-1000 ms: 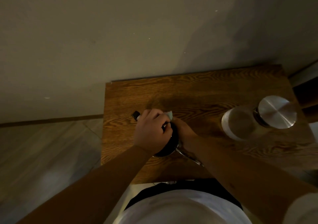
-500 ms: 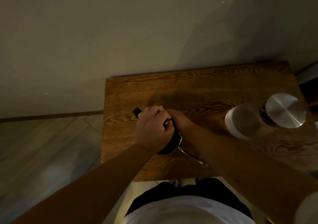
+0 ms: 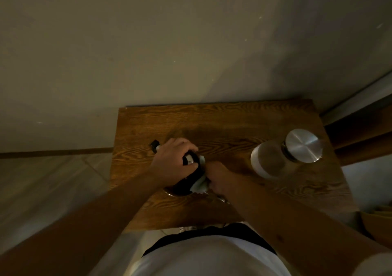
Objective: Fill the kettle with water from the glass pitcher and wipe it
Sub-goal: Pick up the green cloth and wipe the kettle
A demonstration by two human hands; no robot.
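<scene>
A dark kettle (image 3: 186,185) stands near the front left of the wooden table (image 3: 222,127). My left hand (image 3: 172,163) is clamped over its top, hiding the lid and most of the handle. My right hand (image 3: 216,177) presses a white cloth (image 3: 200,183) against the kettle's right side. The glass pitcher (image 3: 273,161) with a round metal lid stands at the table's right, apart from both hands.
A plain wall rises right behind the table. A pale tiled floor lies to the left. A dark wooden piece of furniture (image 3: 360,135) adjoins the table on the right. A metal part (image 3: 221,199) shows on the table below my right wrist.
My right hand has slid from the kettle's top down its right side, and more of the white cloth now shows. My left hand keeps its grip on the kettle.
</scene>
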